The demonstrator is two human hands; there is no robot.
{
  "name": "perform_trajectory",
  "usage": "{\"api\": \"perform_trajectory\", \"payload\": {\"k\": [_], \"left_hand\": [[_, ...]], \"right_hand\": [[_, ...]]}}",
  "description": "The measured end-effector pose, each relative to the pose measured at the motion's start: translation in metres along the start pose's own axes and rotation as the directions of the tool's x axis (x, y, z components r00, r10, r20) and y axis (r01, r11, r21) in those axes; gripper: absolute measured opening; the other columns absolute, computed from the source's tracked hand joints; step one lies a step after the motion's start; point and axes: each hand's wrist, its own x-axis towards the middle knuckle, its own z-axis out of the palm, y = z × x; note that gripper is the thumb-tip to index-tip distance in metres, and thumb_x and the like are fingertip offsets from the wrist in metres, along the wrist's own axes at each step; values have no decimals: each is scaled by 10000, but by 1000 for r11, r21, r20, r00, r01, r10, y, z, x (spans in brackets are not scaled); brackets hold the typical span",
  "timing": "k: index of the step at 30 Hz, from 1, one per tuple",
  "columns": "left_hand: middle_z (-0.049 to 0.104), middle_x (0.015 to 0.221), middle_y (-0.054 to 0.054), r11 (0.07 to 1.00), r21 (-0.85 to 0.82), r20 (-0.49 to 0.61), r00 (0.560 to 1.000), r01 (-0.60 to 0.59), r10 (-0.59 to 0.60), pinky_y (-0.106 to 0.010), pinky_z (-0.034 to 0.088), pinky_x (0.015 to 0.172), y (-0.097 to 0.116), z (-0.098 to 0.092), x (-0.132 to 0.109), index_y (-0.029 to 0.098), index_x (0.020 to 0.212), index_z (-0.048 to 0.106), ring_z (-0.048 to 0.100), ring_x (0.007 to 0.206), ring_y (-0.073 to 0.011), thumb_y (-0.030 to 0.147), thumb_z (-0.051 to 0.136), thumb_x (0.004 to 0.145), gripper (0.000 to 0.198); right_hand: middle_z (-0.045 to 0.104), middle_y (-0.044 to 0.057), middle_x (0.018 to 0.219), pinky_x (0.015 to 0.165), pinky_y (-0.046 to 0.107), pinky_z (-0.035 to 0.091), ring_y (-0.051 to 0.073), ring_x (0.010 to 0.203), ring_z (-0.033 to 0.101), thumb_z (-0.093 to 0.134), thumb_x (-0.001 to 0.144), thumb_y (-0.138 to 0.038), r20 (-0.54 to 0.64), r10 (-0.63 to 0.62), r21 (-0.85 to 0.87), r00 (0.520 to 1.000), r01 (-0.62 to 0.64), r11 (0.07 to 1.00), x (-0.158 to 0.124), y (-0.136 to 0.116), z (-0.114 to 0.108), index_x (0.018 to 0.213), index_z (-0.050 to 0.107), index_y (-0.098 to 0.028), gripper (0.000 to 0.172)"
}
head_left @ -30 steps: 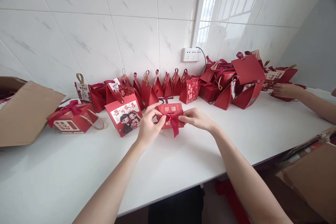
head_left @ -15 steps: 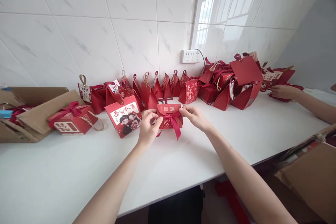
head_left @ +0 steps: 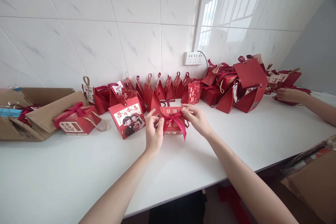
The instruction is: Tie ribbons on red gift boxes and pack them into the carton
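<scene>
Two bare hands hold a small red box [head_left: 170,129] in the head view — the left hand [head_left: 154,133] narrowly curled on its left side, the right hand [head_left: 195,119] pinching its upper right edge. A crimson ribbon bow [head_left: 173,119] crosses the box's front; below the box spreads a white table [head_left: 210,150], and whether the two touch I cannot tell. Just left of the box stands a red bag with a cartoon couple [head_left: 127,118]; farther left come a rope-handled box [head_left: 78,120] and an open carton [head_left: 55,113]. Behind the box runs a row of peaked red bags [head_left: 170,92] along a tiled wall [head_left: 139,49]. Right of the box and farther back lies a red heap [head_left: 244,77] — and beyond that, another person's hand [head_left: 287,95] touches red pieces [head_left: 286,102].
</scene>
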Motion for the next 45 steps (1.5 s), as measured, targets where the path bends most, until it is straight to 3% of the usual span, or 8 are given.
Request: {"api": "perform_trajectory", "payload": {"k": [3, 9, 14, 23, 31, 38, 42, 45], "left_hand": [[488, 1300, -79, 978, -170, -5, 992, 123, -126, -337, 387, 950, 2, 3, 0, 195, 706, 468, 446, 1213, -224, 355, 536, 801, 198], [579, 1197, -23, 787, -520, 77, 936, 331, -343, -296, 460, 810, 0, 6, 4, 183, 630, 440, 565, 1025, -205, 341, 618, 705, 249], [566, 1208, -9, 866, -431, 54, 965, 253, -255, -273, 435, 857, 5, 6, 2, 189, 625, 431, 528, 1113, -191, 308, 570, 759, 226], [512, 1292, -62, 963, -236, -20, 991, 127, -136, -320, 362, 977, 8, 6, -5, 210, 734, 421, 451, 1225, -179, 313, 468, 858, 168], [484, 1331, -103, 961, -246, 20, 992, 126, -125, -378, 414, 945, 4, 4, -3, 211, 764, 420, 483, 1202, -215, 347, 482, 855, 176], [559, 1244, -88, 969, -190, -19, 986, 158, -165, -317, 471, 885, 5, 1, -3, 217, 868, 500, 535, 1138, -204, 298, 491, 838, 86], [563, 1215, -96, 985, -149, 42, 996, 88, -83, -320, 449, 920, 3, -1, -1, 205, 883, 513, 540, 1118, -201, 328, 496, 834, 133], [541, 1231, -85, 995, -98, 28, 1000, -11, 14, -344, 373, 1000, -1, -2, 0, 205, 787, 482, 496, 1162, -202, 318, 518, 821, 124]], "right_hand": [[563, 103, 1130, 715, 314, 479, 184, 870, 574, 588, 741, -554, 79, 68, 164, 995, -80, 983, -2, -1, 2, 620, 477, -158, 428], [566, 67, 1128, 627, 268, 463, 122, 745, 544, 622, 733, -508, 132, 101, 318, 986, -139, 938, -2, 4, 5, 582, 464, -148, 421], [540, 53, 1159, 639, 277, 478, 120, 751, 549, 651, 708, -494, 105, 154, 404, 982, -183, 896, -2, 6, 9, 561, 504, -142, 409], [586, 37, 944, 527, 255, 448, 106, 640, 508, 626, 733, -498, 93, 142, 419, 985, -168, 892, -2, 11, 12, 618, 580, -162, 358], [553, 37, 1128, 544, 258, 462, 89, 637, 512, 661, 696, -501, 133, 118, 493, 984, -169, 853, 0, 10, 10, 604, 598, -166, 353], [599, 37, 1052, 571, 270, 470, 114, 657, 532, 649, 707, -486, 187, 83, 492, 979, -167, 855, 0, 11, 10, 678, 635, -188, 299], [619, 52, 931, 659, 307, 483, 155, 730, 567, 581, 735, -553, 131, 85, 340, 988, -125, 932, 6, 14, 2, 765, 621, -180, 377], [610, 67, 892, 710, 340, 482, 199, 829, 584, 499, 788, -569, -92, 52, 25, 994, -50, 998, 3, 3, -5, 848, 584, -174, 408]]}}
